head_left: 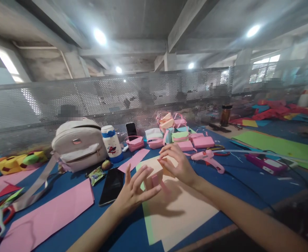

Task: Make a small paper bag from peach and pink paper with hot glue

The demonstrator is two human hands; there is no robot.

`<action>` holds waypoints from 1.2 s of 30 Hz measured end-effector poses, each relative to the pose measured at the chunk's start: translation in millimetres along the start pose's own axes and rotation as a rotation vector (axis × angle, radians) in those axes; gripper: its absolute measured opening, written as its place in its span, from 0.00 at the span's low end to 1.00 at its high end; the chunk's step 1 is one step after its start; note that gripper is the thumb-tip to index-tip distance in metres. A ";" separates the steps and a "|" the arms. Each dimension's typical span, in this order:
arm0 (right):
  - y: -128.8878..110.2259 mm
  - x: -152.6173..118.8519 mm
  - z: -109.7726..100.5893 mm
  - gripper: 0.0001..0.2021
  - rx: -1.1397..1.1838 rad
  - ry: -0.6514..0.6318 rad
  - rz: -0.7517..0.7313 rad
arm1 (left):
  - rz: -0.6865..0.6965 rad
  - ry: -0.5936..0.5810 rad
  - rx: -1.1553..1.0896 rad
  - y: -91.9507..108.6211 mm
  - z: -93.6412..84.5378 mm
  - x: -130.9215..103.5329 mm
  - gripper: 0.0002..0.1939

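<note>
A small folded peach paper box (pixel 154 176) with a pink strip on its front stands between my hands over a large peach sheet (pixel 185 206). My left hand (pixel 137 189) is at its near left side, fingers spread apart. My right hand (pixel 180 166) is bent round its right side, thumb and fingers at a shaded orange-looking flap (pixel 168 169). My fingers partly hide the box. A light green sheet (pixel 148 227) shows beneath the peach one.
A pink glue gun (pixel 208 159) lies to the right, near a purple device (pixel 265 163). Small pink paper bags (pixel 203 141) stand behind. On the left are a dark tablet (pixel 112 185), a bottle (pixel 112 143), a backpack (pixel 79 145) and a pink sheet (pixel 49 217).
</note>
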State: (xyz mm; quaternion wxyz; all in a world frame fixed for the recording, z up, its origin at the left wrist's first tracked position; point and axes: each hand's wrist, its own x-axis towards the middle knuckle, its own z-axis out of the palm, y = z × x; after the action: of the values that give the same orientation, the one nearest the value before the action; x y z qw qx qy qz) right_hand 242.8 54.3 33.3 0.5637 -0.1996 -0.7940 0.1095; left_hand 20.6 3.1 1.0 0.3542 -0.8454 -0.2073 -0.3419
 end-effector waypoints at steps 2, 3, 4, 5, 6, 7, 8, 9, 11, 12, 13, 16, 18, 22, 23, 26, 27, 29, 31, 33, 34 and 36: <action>0.2 -0.6 0.0 0.01 0.001 -0.006 0.002 | 0.016 -0.009 0.011 0.3 -0.7 0.9 0.48; 0.1 -0.8 0.0 0.01 0.001 -0.008 0.005 | 0.020 -0.011 0.018 0.5 -0.9 1.1 0.48; -0.1 -0.9 0.0 0.01 0.000 -0.010 0.007 | 0.025 -0.011 0.028 0.7 -1.2 1.2 0.48; -0.3 -0.8 0.0 0.01 -0.001 -0.012 0.009 | 0.027 -0.010 0.039 1.0 -1.3 1.1 0.48; -0.7 -0.7 0.0 0.01 -0.002 -0.012 0.011 | 0.027 -0.007 0.051 1.2 -1.4 0.9 0.48; -1.2 -0.4 0.0 0.02 -0.003 -0.012 0.012 | 0.024 -0.005 0.061 1.5 -1.5 0.8 0.48; -1.7 -0.2 0.0 0.02 -0.003 -0.011 0.012 | 0.021 -0.004 0.066 1.7 -1.4 0.7 0.48; -2.1 0.1 0.0 0.02 -0.002 -0.010 0.011 | 0.018 -0.005 0.067 1.8 -1.3 0.6 0.48; -2.7 0.5 -0.2 0.02 -0.002 -0.011 0.010 | 0.015 -0.011 0.062 1.9 -1.0 0.6 0.48; -2.8 0.6 -0.3 0.02 -0.002 -0.012 0.008 | 0.016 -0.016 0.059 1.9 -0.9 0.6 0.48; -2.7 0.6 -0.3 0.02 -0.004 -0.014 0.006 | 0.018 -0.020 0.058 1.8 -0.7 0.5 0.48; -1.6 0.5 -0.1 0.03 -0.016 -0.016 0.007 | 0.021 -0.031 0.061 1.5 -0.2 0.0 0.48; -0.9 0.5 0.2 0.03 -0.023 -0.013 0.012 | 0.020 -0.036 0.055 1.3 0.2 -0.5 0.47; -1.6 0.6 0.5 0.03 -0.021 -0.014 0.007 | 0.017 -0.046 0.042 1.4 1.1 -1.2 0.45; -2.0 0.6 0.4 0.03 -0.018 -0.015 0.003 | 0.015 -0.048 0.041 1.6 1.3 -1.2 0.45; -2.6 0.7 0.5 0.03 -0.024 -0.016 0.000 | 0.008 -0.047 0.048 2.3 1.3 -0.7 0.46; -2.4 0.8 0.7 0.03 -0.031 -0.016 0.003 | 0.006 -0.047 0.051 2.5 1.3 -0.5 0.46; -1.4 0.7 1.1 0.04 -0.043 -0.016 0.007 | 0.003 -0.046 0.056 3.0 1.5 -0.4 0.45; -0.4 0.6 1.6 0.04 -0.048 -0.015 0.011 | 0.000 -0.047 0.058 3.1 2.4 -1.0 0.45; 0.2 0.4 1.9 0.04 -0.046 -0.016 0.013 | -0.008 -0.048 0.057 2.8 3.8 -2.5 0.45; 0.4 0.3 2.0 0.04 -0.044 -0.015 0.013 | -0.015 -0.050 0.055 2.7 4.6 -3.5 0.45; 0.8 0.0 2.0 0.04 -0.044 -0.014 0.015 | -0.026 -0.058 0.047 2.3 5.9 -5.1 0.45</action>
State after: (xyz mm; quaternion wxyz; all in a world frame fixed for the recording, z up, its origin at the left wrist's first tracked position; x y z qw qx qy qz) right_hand 241.0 55.1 32.3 0.5526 -0.2173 -0.7987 0.0976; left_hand 21.0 5.4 -6.9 0.3635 -0.8435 -0.2363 -0.3170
